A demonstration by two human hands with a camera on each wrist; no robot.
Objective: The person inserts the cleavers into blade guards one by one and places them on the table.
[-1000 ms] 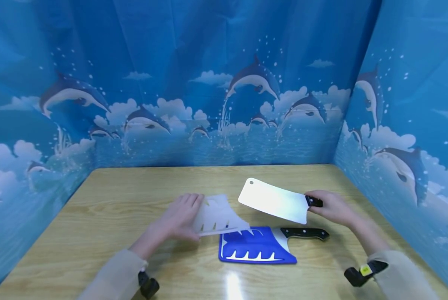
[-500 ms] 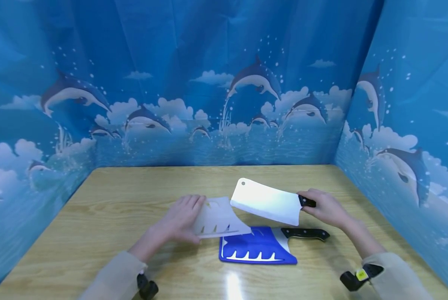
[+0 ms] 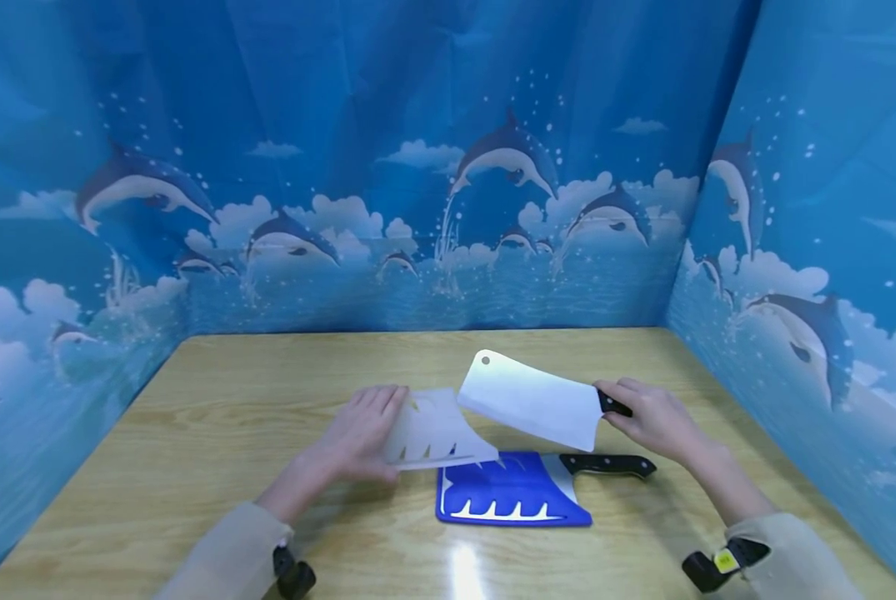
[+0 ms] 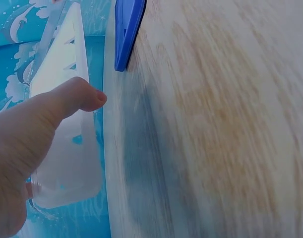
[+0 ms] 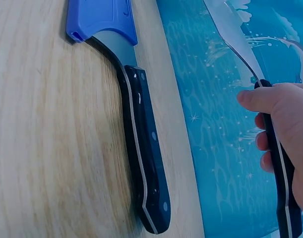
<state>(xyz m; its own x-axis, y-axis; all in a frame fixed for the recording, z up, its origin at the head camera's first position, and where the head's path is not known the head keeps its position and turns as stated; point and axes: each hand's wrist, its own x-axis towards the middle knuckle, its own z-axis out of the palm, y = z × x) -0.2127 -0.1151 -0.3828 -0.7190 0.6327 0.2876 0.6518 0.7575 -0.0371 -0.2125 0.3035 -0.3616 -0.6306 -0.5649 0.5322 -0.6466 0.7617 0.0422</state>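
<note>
My left hand (image 3: 359, 435) grips a whitish translucent blade cover (image 3: 436, 429) by its left end, thumb in front, above the table. Slots run along the cover's lower edge, and its wide side faces right. My right hand (image 3: 652, 418) holds a cleaver (image 3: 530, 400) by its black handle (image 5: 282, 183), fingers wrapped round it. The bare, shiny blade points left, its holed end close to the cover; whether they touch I cannot tell. Below both lies a second cleaver, its blade in a blue cover (image 3: 496, 492) and its black riveted handle (image 5: 146, 144) to the right.
The wooden table (image 3: 267, 375) carries the blue-covered cleaver near its middle. Behind and to the right, a blue dolphin-print curtain (image 3: 387, 167) borders the table. A bright light reflection (image 3: 465, 571) shows near the front edge.
My right hand has brought the cleaver left, nearer to the whitish cover, mostly in the first half second. My left hand and the cover stay almost in place.
</note>
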